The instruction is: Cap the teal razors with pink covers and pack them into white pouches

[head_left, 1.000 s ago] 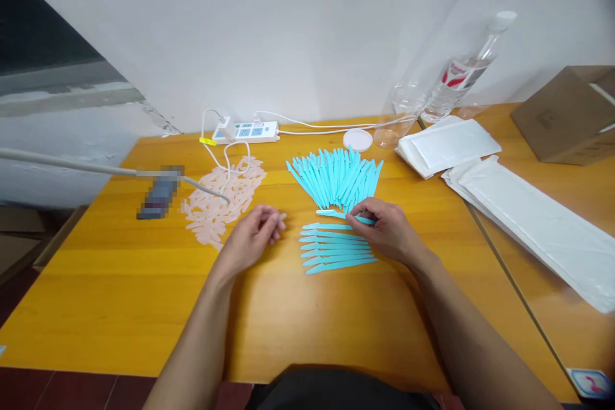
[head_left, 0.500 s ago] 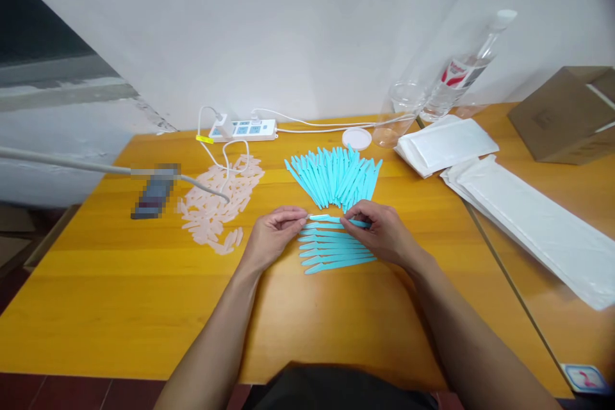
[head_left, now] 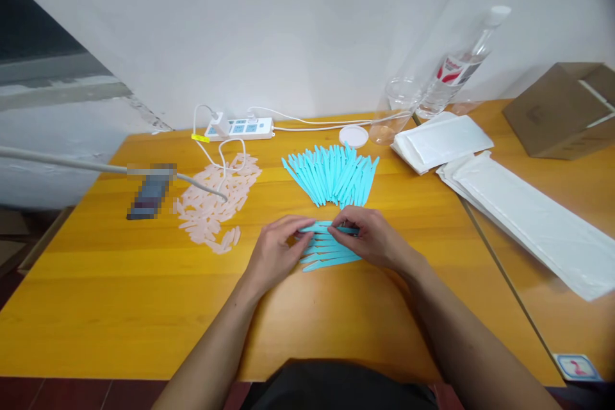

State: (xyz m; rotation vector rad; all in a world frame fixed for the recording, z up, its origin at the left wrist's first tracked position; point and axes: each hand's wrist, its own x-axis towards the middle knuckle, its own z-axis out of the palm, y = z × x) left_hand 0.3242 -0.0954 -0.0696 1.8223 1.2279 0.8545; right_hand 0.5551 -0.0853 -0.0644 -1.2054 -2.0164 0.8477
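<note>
Several slim turquoise sticks (head_left: 331, 257) lie in a row, side by side, on the table in front of me. My right hand (head_left: 368, 234) pinches one turquoise stick (head_left: 321, 229) at the top of that row. At the stick's left end are the fingertips of my left hand (head_left: 283, 246), closed on it. Beyond my hands a fan-shaped pile of turquoise sticks (head_left: 331, 173) is spread out. Small pale pink pieces (head_left: 206, 208) lie scattered to the left.
A blurred dark phone (head_left: 151, 195) and a white power strip (head_left: 247, 129) with cables are at the left and back. A round lid (head_left: 353, 136), clear container (head_left: 384, 130), water bottle (head_left: 449, 80), white packets (head_left: 533, 218) and cardboard box (head_left: 557, 115) stand or lie toward the right.
Both hands have moved slightly toward me with the stick, over the row. My left fingertips have come onto the stick's left end. The view has shifted a little.
</note>
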